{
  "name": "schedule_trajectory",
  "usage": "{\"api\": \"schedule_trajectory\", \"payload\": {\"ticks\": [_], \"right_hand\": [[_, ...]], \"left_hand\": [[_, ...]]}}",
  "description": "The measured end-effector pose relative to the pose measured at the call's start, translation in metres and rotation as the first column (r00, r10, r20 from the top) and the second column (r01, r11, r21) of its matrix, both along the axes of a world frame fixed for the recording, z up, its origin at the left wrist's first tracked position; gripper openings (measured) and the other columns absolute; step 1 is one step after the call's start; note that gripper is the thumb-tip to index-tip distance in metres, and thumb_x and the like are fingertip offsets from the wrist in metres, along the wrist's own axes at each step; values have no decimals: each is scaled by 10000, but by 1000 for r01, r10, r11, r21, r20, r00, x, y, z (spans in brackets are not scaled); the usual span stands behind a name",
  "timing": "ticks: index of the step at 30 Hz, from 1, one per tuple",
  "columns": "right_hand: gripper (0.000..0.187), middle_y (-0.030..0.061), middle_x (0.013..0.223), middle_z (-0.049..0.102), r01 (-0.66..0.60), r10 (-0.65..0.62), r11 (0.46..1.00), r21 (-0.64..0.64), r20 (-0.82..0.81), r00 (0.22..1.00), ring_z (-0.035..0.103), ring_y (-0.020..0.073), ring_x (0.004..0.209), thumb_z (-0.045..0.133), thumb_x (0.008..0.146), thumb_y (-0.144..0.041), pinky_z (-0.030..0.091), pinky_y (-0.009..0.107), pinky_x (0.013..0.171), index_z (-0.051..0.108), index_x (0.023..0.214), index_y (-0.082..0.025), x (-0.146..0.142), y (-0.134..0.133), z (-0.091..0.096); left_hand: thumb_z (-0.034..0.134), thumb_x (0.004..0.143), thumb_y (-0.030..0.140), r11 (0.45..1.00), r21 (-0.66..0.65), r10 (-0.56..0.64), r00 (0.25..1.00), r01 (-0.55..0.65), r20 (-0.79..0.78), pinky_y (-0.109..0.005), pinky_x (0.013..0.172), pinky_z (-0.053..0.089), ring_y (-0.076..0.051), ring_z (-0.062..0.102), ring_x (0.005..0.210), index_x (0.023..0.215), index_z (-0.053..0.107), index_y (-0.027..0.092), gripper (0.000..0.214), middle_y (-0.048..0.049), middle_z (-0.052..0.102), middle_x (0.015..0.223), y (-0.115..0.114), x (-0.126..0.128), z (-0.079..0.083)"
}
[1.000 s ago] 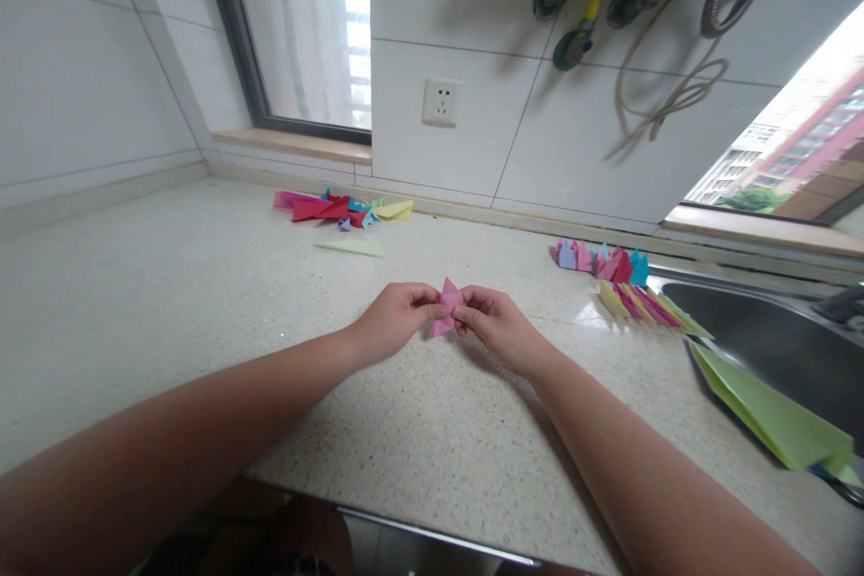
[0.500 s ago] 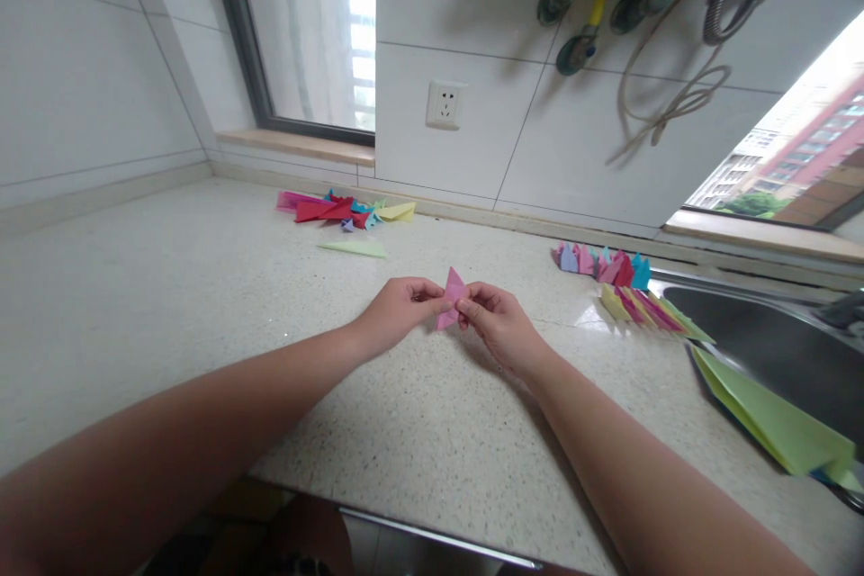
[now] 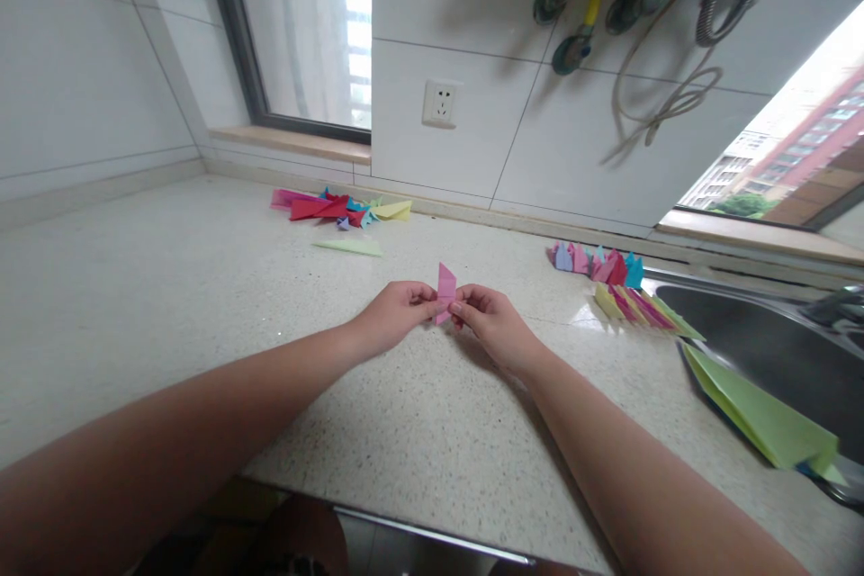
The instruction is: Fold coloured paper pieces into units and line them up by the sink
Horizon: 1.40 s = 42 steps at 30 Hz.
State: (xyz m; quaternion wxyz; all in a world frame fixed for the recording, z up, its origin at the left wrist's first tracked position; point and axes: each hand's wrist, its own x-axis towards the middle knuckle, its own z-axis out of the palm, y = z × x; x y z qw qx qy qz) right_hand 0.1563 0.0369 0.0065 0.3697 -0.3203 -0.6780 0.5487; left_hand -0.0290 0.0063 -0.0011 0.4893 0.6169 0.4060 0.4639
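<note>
Between my two hands is a small piece of folded pink paper (image 3: 446, 283), held just above the speckled counter (image 3: 405, 432). My left hand (image 3: 400, 317) pinches its left edge between thumb and fingers. On the opposite edge, the thumb and fingertips of my right hand (image 3: 491, 319) grip it. One slanted end of the paper sticks up above the fingers, and a small part shows below them. The fingertips cover some of its middle.
Colourful folded papers (image 3: 330, 207) lie near the wall, with a pale green piece (image 3: 348, 247) in front. On the right are a row of small folded shapes (image 3: 598, 263), a row of striped paper pieces (image 3: 638, 308), a large green folded paper (image 3: 762, 409) and a steel sink (image 3: 756, 333).
The pink paper has gone from a pointed, wider outline to a narrower strip with a slanted top. Both hands keep hold of it. The whole view has shifted slightly.
</note>
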Motion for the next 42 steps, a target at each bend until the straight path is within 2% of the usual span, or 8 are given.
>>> {"api": "schedule_trajectory", "payload": {"ticks": [6,15,20,23,28,33,38,42], "right_hand": [[259,3,673,603,-32,22,993,-109,-95,995,499,113,603,748,778,-390,357,268,590,633,796,-158,-3,-2,-1],[261,16,725,611,-205,146,954,-218,-258,955,501,111,635,793,755,-370,365,264,617,663,815,-151,-2,-8,8],[270,17,736,600,-207,159,960,-189,-241,957,494,113,653,788,759,-384,362,269,634,667,814,-149,-1,-7,7],[262,10,731,592,-150,122,978,-146,-187,975,490,114,652,767,779,-388,359,274,639,658,829,-155,2,-3,4],[254,-7,702,567,-36,32,998,-56,-71,997,493,120,648,737,801,-400,352,277,625,620,815,-175,4,0,2],[239,-4,735,574,-56,56,998,-11,-40,998,496,122,659,696,833,-401,375,286,648,600,832,-183,0,-4,2],[263,-8,716,565,-70,69,997,-27,-48,996,487,120,652,704,828,-410,381,283,645,578,786,-183,0,-3,0],[244,-12,714,550,-108,91,988,-107,-154,984,486,116,647,704,839,-401,384,276,638,596,811,-184,0,-4,-2]], "left_hand": [[632,880,374,998,7,-65,998,65,17,-299,784,423,-164,609,781,836,709,131,259,-55,705,819,0,-2,0],[646,877,346,984,20,-178,976,177,122,-338,877,444,-194,657,864,870,707,129,226,-78,737,855,-4,0,9],[660,866,357,989,-8,-148,983,150,112,-322,844,436,-182,641,846,886,701,129,233,-71,723,861,-2,-2,5],[665,859,373,994,-4,-109,990,110,87,-286,780,415,-153,602,788,855,696,136,239,-38,692,814,-2,-4,7],[612,886,370,996,90,-32,999,30,22,-263,707,382,-129,534,727,802,642,154,234,3,612,759,-6,-2,11],[563,903,347,992,120,-27,999,31,-39,-264,679,395,-139,529,723,798,578,173,203,3,586,763,-10,2,11],[510,933,363,988,146,-45,994,58,-95,-268,679,399,-139,516,718,804,565,177,233,3,579,768,-13,0,11],[498,946,368,980,182,-61,993,78,-96,-276,720,404,-141,526,737,779,577,176,267,4,583,763,-13,-1,13]]}}
